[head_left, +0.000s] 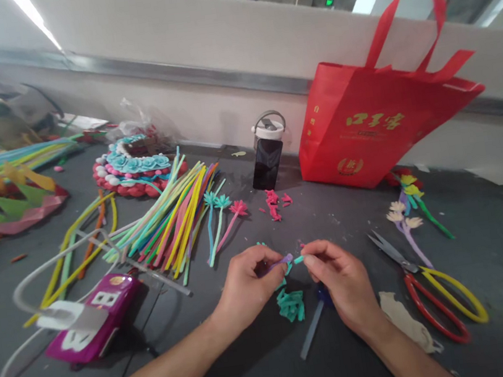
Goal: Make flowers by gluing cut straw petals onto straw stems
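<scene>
Pinched between the thumb and finger of my left hand (249, 285) is a purple pipe cleaner (286, 259), its tip pointing right. My right hand (342, 282) grips a short teal pipe cleaner piece (298, 260) close to that tip. Whether the two touch, I cannot tell. Below and between the hands lies a pile of cut teal pieces (290, 305). A translucent stick (312, 331) comes out of a dark blue object (324, 295), mostly hidden under my right hand. Beyond the hands lie several pink pieces (273, 204) and finished pipe cleaner flowers (238, 209).
Scissors (402, 264) with red and yellow handles lie right of my right hand, near more flowers (408, 216). A phone (267, 164) leans on a bottle beside a red bag (364, 123). To the left are bundled pipe cleaners (176, 218) and a purple power strip (116, 292).
</scene>
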`<state>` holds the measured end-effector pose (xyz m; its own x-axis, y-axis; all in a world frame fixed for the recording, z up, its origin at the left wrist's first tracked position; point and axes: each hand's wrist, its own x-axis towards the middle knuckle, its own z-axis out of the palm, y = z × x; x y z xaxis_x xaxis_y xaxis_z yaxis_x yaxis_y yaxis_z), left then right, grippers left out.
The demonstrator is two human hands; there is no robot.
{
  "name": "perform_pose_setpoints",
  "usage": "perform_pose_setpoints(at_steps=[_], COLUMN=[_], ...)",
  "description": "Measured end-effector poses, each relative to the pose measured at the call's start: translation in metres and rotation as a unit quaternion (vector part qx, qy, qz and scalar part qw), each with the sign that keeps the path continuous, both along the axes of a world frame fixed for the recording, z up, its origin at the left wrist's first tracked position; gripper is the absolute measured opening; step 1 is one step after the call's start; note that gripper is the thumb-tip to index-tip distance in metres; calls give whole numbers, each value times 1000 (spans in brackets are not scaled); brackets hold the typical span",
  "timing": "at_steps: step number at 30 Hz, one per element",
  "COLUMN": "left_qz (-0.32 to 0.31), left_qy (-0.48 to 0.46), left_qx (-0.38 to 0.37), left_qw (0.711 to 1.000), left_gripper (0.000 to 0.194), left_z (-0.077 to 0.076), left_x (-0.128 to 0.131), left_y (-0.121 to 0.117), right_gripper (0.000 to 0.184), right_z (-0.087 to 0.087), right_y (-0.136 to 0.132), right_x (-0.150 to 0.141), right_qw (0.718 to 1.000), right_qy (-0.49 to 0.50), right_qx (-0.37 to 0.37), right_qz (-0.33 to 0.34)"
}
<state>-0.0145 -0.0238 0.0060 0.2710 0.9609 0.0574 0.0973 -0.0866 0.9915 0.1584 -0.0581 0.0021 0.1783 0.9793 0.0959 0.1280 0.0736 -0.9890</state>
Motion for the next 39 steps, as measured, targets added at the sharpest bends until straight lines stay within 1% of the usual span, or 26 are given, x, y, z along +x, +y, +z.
perform_pose_setpoints(at_steps=[6,15,22,26,32,39], left_qz=[1,4,3,2,0,-3], left_qy=[1,14,20,17,7,0], left_qx=[-4,20,23,16,4,-2], left_qw=[1000,1000,1000,1000,1000,1000], left_gripper=[15,13,14,14,14,14], left_z=[5,5,4,4,3,3], left_x=[1,2,2,2,2,3], left_y=[-2,-3,-4,-5,-5,-6], right_gripper=[19,18,18,18,20,19], right_z=[0,1,0,0,0,-1], right_y=[-2,0,0,-1,-3,-4], right_x=[-2,-4,-4,-5,-7,-8], right_qw=[999,998,996,992,991,979], right_qy=[-44,-67,-88,-117,-127,-193], right_qx=[7,13,23,20,23,48], right_qz=[-4,-1,-17,-30,-39,-52])
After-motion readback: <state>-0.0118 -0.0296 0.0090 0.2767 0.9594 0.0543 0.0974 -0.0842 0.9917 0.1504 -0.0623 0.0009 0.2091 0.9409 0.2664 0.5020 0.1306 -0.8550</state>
